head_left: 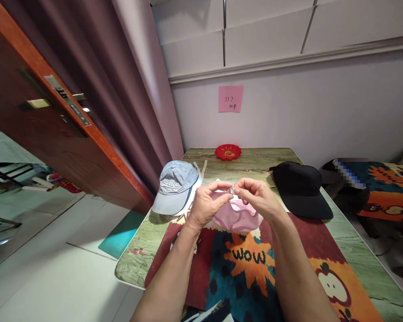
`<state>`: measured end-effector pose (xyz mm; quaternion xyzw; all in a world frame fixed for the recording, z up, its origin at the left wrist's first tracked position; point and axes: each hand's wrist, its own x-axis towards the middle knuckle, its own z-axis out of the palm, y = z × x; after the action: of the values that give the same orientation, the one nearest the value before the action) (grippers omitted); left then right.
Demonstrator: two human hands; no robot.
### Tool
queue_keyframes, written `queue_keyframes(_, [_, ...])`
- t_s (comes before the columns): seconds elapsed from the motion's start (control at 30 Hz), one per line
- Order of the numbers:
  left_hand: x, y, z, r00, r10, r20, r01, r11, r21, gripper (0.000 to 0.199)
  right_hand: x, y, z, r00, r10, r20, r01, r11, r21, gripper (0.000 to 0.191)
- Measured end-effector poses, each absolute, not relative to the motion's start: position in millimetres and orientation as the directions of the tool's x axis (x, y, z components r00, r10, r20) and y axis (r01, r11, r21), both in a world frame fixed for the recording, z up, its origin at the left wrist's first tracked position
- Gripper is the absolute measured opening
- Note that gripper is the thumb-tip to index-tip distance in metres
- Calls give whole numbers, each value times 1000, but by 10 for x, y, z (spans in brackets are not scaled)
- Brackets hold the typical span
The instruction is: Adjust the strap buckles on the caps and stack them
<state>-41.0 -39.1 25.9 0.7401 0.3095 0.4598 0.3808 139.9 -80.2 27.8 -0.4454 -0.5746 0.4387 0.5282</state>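
A pink cap (237, 218) is in front of me, partly hidden behind my fingers. Thumb and fingers of my left hand (208, 202) pinch a small shiny piece, apparently the metal buckle (232, 190) of the cap's strap. From the other side, my right hand (257, 197) is closed on the same spot, its fingertips meeting the left ones. To the left lies a light blue cap (176, 183) with raised lettering, resting on something white. A black cap (300, 188) sits to the right, brim toward me.
A red scalloped dish (228, 152) stands at the far edge of the wood-patterned table (134, 255). Under my arms spreads a colourful "WOW" cloth (248, 257). A pink note (231, 99) is on the wall. An open door (63, 129) and a curtain (121, 89) border the left side.
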Motion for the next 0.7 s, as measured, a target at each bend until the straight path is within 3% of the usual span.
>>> queue_keyframes(0.2, [-429,-376,264,418,778,470,146,-568,810,19,1420,-791,253,-64,973,221,63,225,-972,37])
queue_keyframes(0.33, [-392,-398,281,344,753,561,261,-651,713,20,1343,-775,260,18,982,185,-9,186,-983,36])
queue_keyframes(0.53, [-321,-497,281,277,758,591,448,-646,618,25,1261,-706,176,58,991,117,-104,123,-987,40])
queue_keyframes(0.7, [-298,-520,249,221,799,559,454,-592,666,25,1258,-673,121,40,993,114,-117,118,-986,41])
